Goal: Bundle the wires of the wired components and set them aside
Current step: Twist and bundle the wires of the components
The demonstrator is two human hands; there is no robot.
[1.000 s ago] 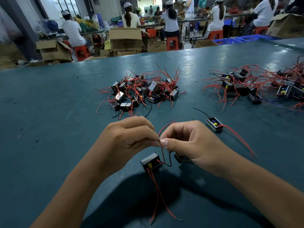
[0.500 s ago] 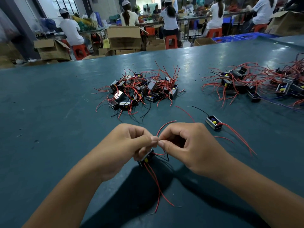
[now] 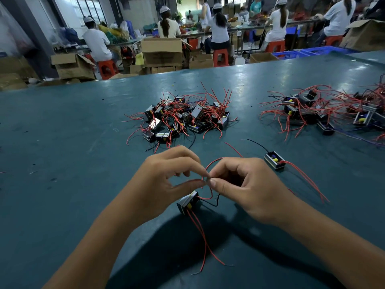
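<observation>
Left hand (image 3: pixel 166 178) and right hand (image 3: pixel 243 184) met fingertip to fingertip above the table (image 3: pixel 62 142), each pinching the same red wire (image 3: pixel 210 163) where it looped up between them; both were clamped on it, thumbs against forefingers. The small black component (image 3: pixel 187 202) hung just below the pinch, tilted, its underside close to or touching the table; cannot tell which. It sat slightly toward the left hand, nearly under that thumb. Two more red leads (image 3: pixel 203 236) trailed from it toward the viewer, long axis running near-to-far. A short black wire (image 3: pixel 212 203) curled toward the right palm. Judged: the loose leads lie below and nearer, so either hand must reach down to gather them. A spare component (image 3: pixel 274 160) lay right of the right hand, apart. One pile (image 3: pixel 183 117) lay beyond, another (image 3: pixel 325 113) far right.
</observation>
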